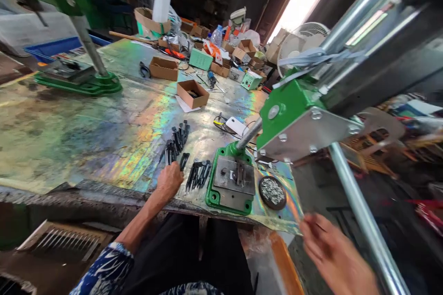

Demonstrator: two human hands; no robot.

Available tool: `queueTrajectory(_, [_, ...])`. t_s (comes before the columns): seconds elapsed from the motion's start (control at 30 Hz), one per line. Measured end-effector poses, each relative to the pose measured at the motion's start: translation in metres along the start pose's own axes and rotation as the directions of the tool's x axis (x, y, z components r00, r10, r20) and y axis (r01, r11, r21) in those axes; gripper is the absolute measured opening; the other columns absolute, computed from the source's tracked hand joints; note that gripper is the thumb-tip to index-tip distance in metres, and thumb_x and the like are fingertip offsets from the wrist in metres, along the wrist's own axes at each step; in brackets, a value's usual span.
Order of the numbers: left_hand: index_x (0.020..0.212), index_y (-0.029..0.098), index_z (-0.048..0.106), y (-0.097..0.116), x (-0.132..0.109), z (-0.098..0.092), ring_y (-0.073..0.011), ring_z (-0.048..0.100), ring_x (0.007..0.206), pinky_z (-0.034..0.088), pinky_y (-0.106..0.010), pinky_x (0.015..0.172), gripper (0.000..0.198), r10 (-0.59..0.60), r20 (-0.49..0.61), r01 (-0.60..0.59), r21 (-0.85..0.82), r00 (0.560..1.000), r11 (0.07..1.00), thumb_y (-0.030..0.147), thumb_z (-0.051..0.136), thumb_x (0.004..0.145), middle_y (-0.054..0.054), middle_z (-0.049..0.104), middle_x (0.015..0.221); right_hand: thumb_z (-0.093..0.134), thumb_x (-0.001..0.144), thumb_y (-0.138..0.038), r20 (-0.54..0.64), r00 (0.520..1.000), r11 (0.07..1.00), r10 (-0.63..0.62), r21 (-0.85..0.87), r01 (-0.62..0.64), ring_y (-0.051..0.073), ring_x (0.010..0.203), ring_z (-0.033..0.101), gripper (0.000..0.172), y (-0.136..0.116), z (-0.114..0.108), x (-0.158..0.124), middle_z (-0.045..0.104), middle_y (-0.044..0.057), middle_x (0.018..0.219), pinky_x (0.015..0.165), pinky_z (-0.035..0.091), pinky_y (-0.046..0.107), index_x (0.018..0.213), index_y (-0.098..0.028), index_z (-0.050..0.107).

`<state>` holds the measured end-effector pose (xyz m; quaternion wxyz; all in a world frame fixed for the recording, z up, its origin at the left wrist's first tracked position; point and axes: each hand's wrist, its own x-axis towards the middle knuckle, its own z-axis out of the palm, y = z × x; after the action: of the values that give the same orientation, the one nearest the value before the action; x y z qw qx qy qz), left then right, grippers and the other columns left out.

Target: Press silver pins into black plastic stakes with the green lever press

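Observation:
My left hand (169,182) rests at the table's near edge, its fingers curled down among a pile of black elongated parts (176,143). Whether it grips one is hidden. A second group of black parts (198,175) lies to its right. My right hand (332,253) is blurred, with fingers apart, past the table's right corner beside a steel column (367,226). A green bench press base (230,179) with a steel die plate stands between my hands. Next to it sits a round dark dish of small metal pieces (272,192).
A second green press (78,80) stands at the far left of the iridescent metal table (69,138). Open cardboard boxes (193,93), green electrical units, cables and a white fan (301,46) crowd the far side. The press head (294,120) overhangs at right.

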<state>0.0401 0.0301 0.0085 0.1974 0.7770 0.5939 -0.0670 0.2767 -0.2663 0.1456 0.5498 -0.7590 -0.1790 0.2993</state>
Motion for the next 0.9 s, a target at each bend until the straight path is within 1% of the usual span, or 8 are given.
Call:
queueTrajectory(0.07, [0.096,0.010,0.059,-0.002,0.002,0.003,-0.0330,0.064,0.090,0.046,-0.035,0.070,0.028,0.018,-0.016,-0.018,0.000,1.000,1.000,0.028,0.042,0.084,-0.021,0.066,0.091,0.068,0.071,-0.049,0.042,0.999,1.000,0.012,0.006,-0.013,0.013,0.056,0.047,0.038,0.023,0.006,0.021,0.059,0.007,0.077,0.050,0.037,0.026,0.088,-0.016,0.063])
queueTrajectory(0.1, [0.095,0.010,0.060,-0.003,0.002,0.005,-0.0335,0.064,0.088,0.045,-0.036,0.069,0.029,0.025,-0.022,-0.025,0.003,0.999,1.000,0.029,0.041,0.084,-0.021,0.066,0.090,0.066,0.072,-0.050,0.003,0.999,0.997,-0.032,-0.072,0.032,0.014,0.056,0.047,0.037,0.037,0.008,0.032,0.057,0.005,0.071,0.051,0.038,0.026,0.086,-0.015,0.061])
queueTrajectory(0.27, [0.091,0.011,0.060,-0.004,0.000,0.009,-0.0340,0.063,0.084,0.042,-0.035,0.063,0.030,0.030,-0.039,-0.030,0.020,0.999,0.999,0.030,0.039,0.083,-0.021,0.065,0.087,0.056,0.072,-0.044,-0.093,0.994,0.959,-0.054,-0.284,0.025,0.016,0.051,0.047,0.032,0.102,0.007,0.082,0.050,0.000,0.060,0.048,0.040,0.029,0.084,-0.015,0.057])
queueTrajectory(0.37, [0.087,0.013,0.058,-0.006,0.001,0.009,-0.0321,0.062,0.084,0.039,-0.033,0.062,0.028,0.029,-0.053,-0.029,-0.001,0.998,1.000,0.033,0.040,0.082,-0.018,0.066,0.086,0.055,0.078,-0.031,-0.115,0.987,0.884,-0.117,-0.464,0.051,0.017,0.061,0.052,0.017,0.123,0.006,0.102,0.054,0.002,0.066,0.061,0.044,0.032,0.080,-0.014,0.058])
queueTrajectory(0.43, [0.081,0.016,0.057,-0.009,0.002,0.009,-0.0298,0.062,0.082,0.038,-0.031,0.061,0.024,0.024,-0.060,-0.027,-0.054,0.998,0.998,0.035,0.042,0.081,-0.014,0.066,0.081,0.057,0.080,-0.022,-0.103,0.980,0.811,-0.173,-0.579,0.083,0.017,0.073,0.054,0.009,0.130,0.007,0.111,0.058,0.003,0.078,0.074,0.044,0.035,0.080,-0.014,0.059])
queueTrajectory(0.5, [0.074,0.018,0.054,-0.014,0.004,0.009,-0.0270,0.061,0.078,0.037,-0.030,0.060,0.021,0.010,-0.076,-0.021,-0.141,0.997,0.990,0.036,0.046,0.078,-0.010,0.065,0.076,0.057,0.082,-0.017,-0.066,0.975,0.732,-0.212,-0.672,0.113,0.017,0.079,0.055,0.005,0.134,0.008,0.117,0.059,0.004,0.085,0.079,0.042,0.036,0.083,-0.013,0.060])
queueTrajectory(0.67, [0.074,0.018,0.051,-0.023,0.003,0.015,-0.0217,0.057,0.069,0.037,-0.028,0.060,0.020,-0.026,-0.125,-0.024,-0.379,0.992,0.925,0.038,0.049,0.074,-0.006,0.062,0.068,0.054,0.084,-0.013,0.054,0.966,0.538,-0.252,-0.822,0.186,0.017,0.079,0.054,0.008,0.136,0.008,0.121,0.059,0.005,0.089,0.076,0.042,0.034,0.089,-0.013,0.060])
queueTrajectory(0.9, [0.081,0.018,0.052,-0.024,-0.005,0.021,-0.0154,0.054,0.056,0.036,-0.024,0.055,0.021,-0.138,-0.107,0.051,-0.579,0.985,0.814,0.038,0.054,0.074,0.001,0.058,0.060,0.048,0.088,-0.014,0.230,0.934,0.328,-0.272,-0.891,0.315,0.016,0.076,0.053,0.012,0.131,0.007,0.123,0.058,0.006,0.090,0.073,0.042,0.031,0.091,-0.012,0.059])
